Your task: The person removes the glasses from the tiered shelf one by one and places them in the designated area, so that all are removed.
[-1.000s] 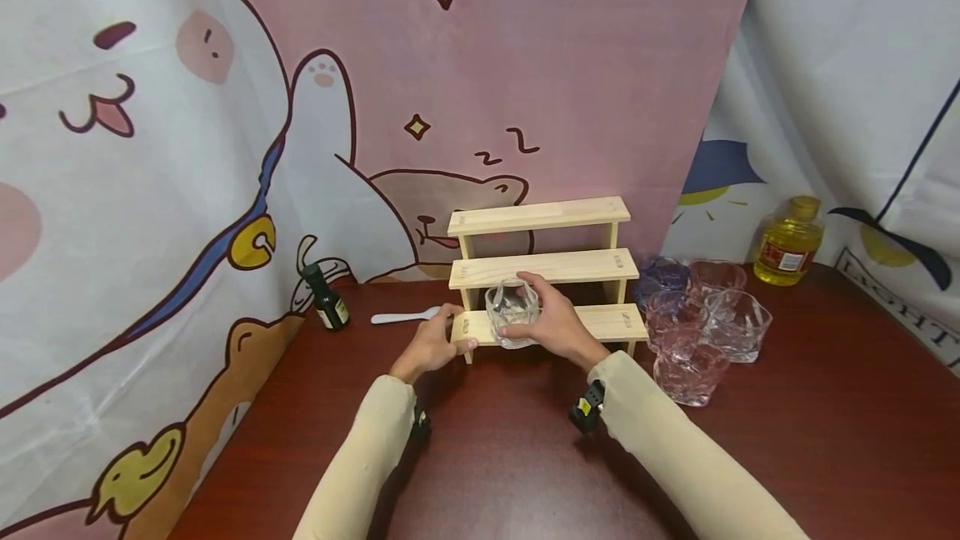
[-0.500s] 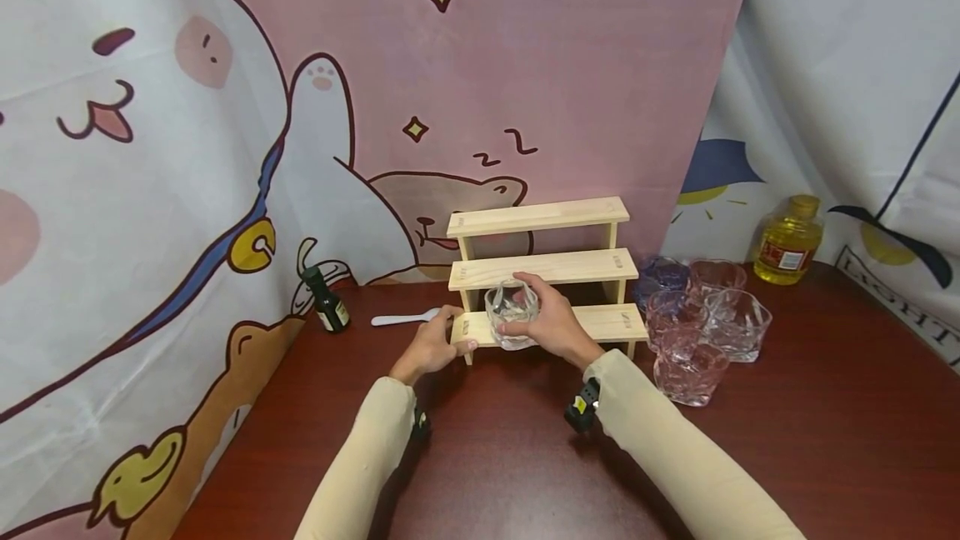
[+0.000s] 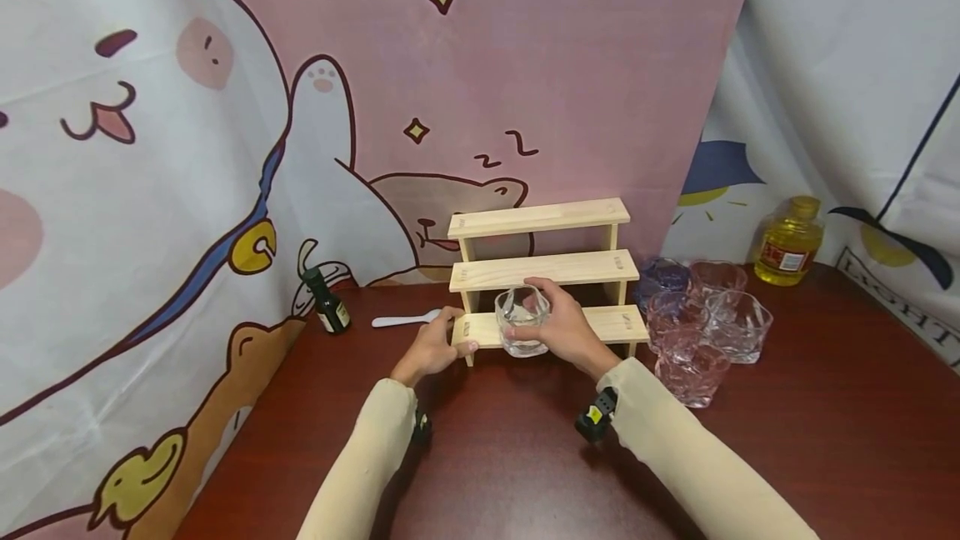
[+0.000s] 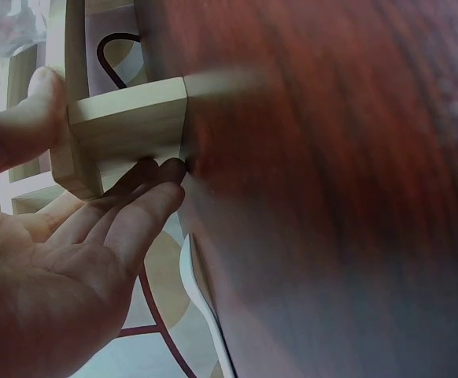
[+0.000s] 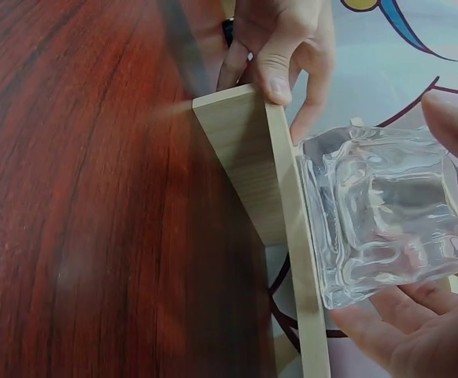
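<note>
A three-step wooden display stand [image 3: 543, 270] stands on the table by the backdrop. My left hand [image 3: 431, 344] holds the left end of its lowest step. In the left wrist view, the thumb lies on the board's front edge and the fingers reach past the end support [image 4: 134, 118]. A clear faceted glass [image 3: 522, 319] stands upright at the front of that lowest step, left of the step's middle. My right hand [image 3: 572, 332] grips it from the right, thumb in front and fingers behind. In the right wrist view, the glass base sits right at the board [image 5: 296, 213].
Several clear, pink and blue glasses [image 3: 738, 325] cluster right of the stand. A bottle of yellow oil [image 3: 789, 244] stands at the back right. A white spoon [image 3: 397, 320] lies left of the stand, with a small dark green bottle [image 3: 327, 300] beyond it.
My right hand has shifted the clear glass a little to the right and slightly nearer along the lowest step. The left hand keeps its hold on the stand.
</note>
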`<state>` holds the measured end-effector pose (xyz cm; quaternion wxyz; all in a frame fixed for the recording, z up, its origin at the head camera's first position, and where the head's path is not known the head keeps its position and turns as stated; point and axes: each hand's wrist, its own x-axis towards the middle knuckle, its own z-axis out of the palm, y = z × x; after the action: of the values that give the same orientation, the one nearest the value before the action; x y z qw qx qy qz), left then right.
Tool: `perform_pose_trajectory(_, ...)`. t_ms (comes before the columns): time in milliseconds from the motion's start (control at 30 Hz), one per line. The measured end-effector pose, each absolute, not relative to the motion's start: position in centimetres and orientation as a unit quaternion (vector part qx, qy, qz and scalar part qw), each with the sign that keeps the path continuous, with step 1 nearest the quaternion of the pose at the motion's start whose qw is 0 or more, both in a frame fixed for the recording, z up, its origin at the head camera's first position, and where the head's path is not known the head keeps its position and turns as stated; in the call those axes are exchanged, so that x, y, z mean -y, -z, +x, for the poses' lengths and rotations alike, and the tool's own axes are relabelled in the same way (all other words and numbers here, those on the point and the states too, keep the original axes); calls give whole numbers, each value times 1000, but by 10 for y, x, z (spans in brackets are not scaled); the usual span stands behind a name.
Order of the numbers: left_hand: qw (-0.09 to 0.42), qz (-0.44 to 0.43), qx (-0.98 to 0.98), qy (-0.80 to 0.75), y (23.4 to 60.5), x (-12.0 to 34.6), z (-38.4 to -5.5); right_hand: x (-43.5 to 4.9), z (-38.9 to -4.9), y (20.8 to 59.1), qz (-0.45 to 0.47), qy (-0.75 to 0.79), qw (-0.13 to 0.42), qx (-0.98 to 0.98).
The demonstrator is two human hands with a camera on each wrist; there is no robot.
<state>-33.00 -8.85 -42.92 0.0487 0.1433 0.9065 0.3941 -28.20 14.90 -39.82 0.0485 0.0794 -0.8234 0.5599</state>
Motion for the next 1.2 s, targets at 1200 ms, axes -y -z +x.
perform_pose_trajectory(1200,46,138,-910,-389,432,89,-332,-230,-209,346,110,-480,90,865)
